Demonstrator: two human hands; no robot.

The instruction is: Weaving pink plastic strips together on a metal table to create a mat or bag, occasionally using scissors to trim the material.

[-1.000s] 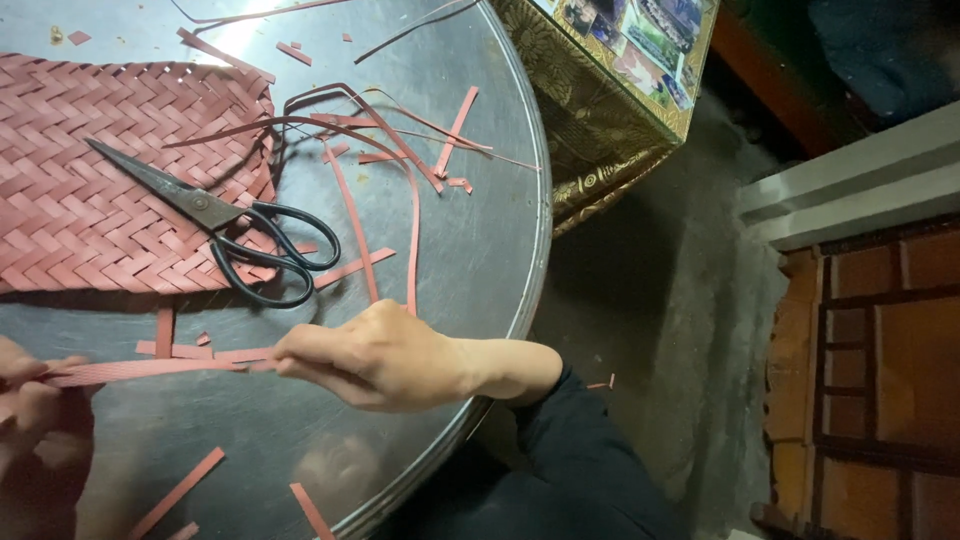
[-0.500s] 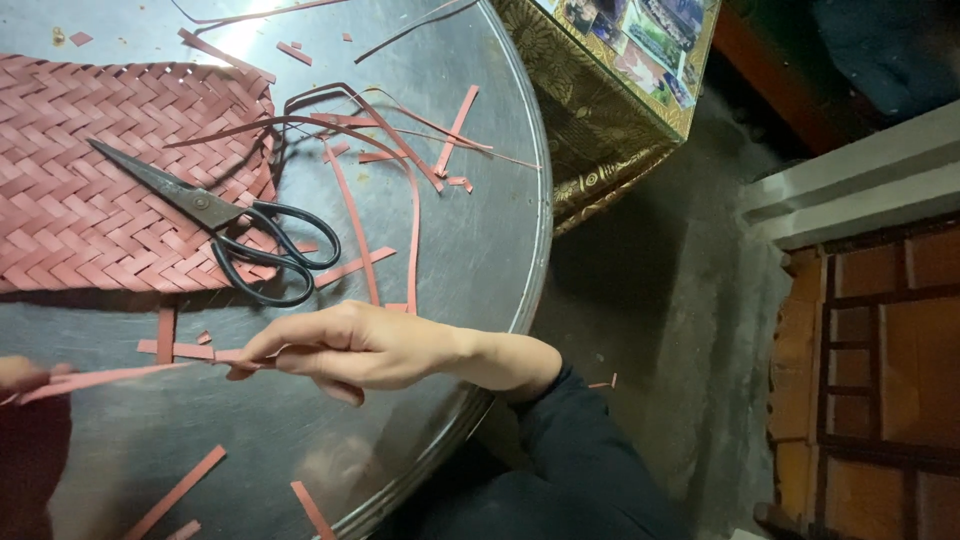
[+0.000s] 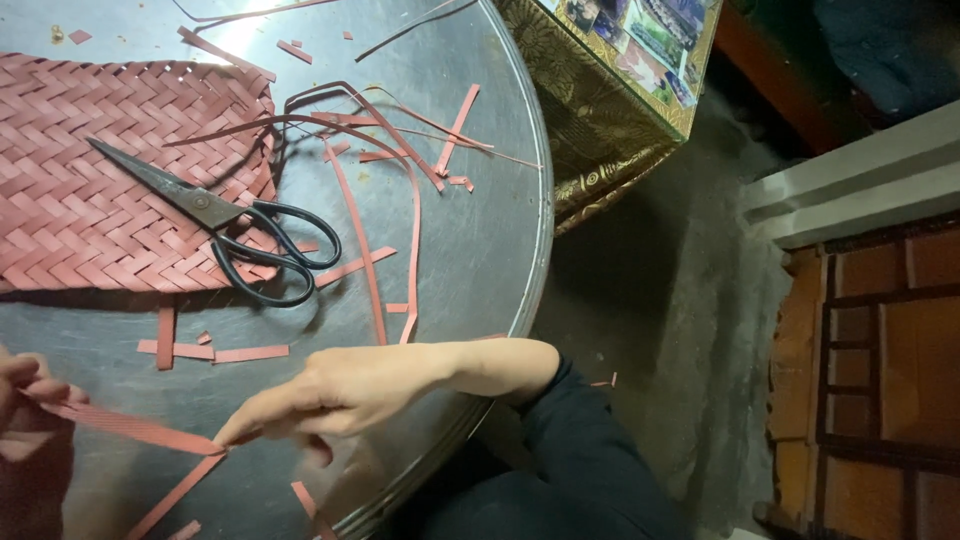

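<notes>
Both grips close on 1 long red strip (image 3: pixel 130 428) low over the round metal bench (image 3: pixel 480 250). Right hand (image 3: pixel 340 392) reaches in from the right, its fingertips (image 3: pixel 235 436) pinched together on the strip's right end; the black sleeve (image 3: pixel 580 450) of that arm hangs past the bench rim. Left hand (image 3: pixel 28 400) sits at the left edge, fingers curled shut on the strip's other end, and only part of that hand shows because the edge cuts it off. The strip runs between the 2 hands, sloping slightly down toward the right one.

Up the bench lies 1 woven red mat (image 3: pixel 110 170), its left side cut off by the edge. 1 pair of black-handled scissors (image 3: pixel 215 220) rests on it, blades shut and pointing up-left, handles hanging over the mat's lower right corner. Several long thin red strips (image 3: pixel 380 200) curl and cross to the right of the mat; they overlap too much to count exactly. About 3 short flat offcuts (image 3: pixel 215 352) lie just below the mat, and smaller scraps dot the top of the bench.

Beyond the rim stand 1 gold-patterned box (image 3: pixel 600 130), partly cut off at the top, and a brick-red wall (image 3: pixel 880 380) at the right. The floor between them is dim.
</notes>
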